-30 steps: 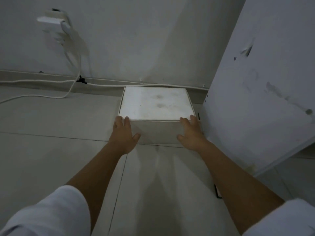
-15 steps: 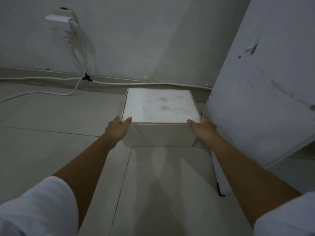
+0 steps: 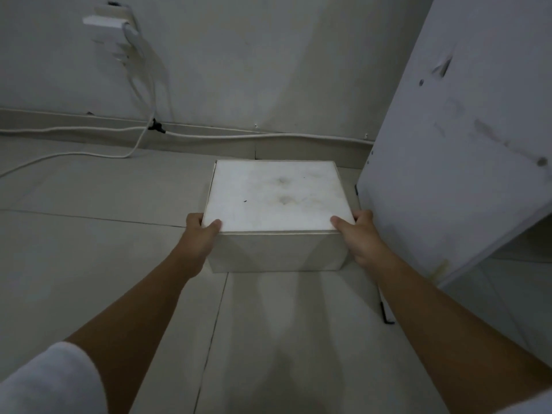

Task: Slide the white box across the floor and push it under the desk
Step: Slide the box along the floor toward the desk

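Note:
A white box (image 3: 276, 201) with a smudged lid sits on the tiled floor close to the back wall. My left hand (image 3: 199, 234) grips its near left corner, thumb on the lid and fingers down the left side. At the near right corner my right hand (image 3: 357, 234) holds it the same way, thumb on top. The white side panel of the desk (image 3: 454, 162) rises just right of the box, almost touching my right hand. The box's base rests on the floor.
White cables (image 3: 140, 135) run along the skirting and hang from a wall socket with a plug (image 3: 110, 20) at the upper left. A small black bracket (image 3: 385, 313) lies at the foot of the panel. Grey floor tiles (image 3: 89, 249) spread to the left.
Both hands left the box's front face and took its near corners, thumbs on the lid. The box now sits a little nearer to me, away from the wall.

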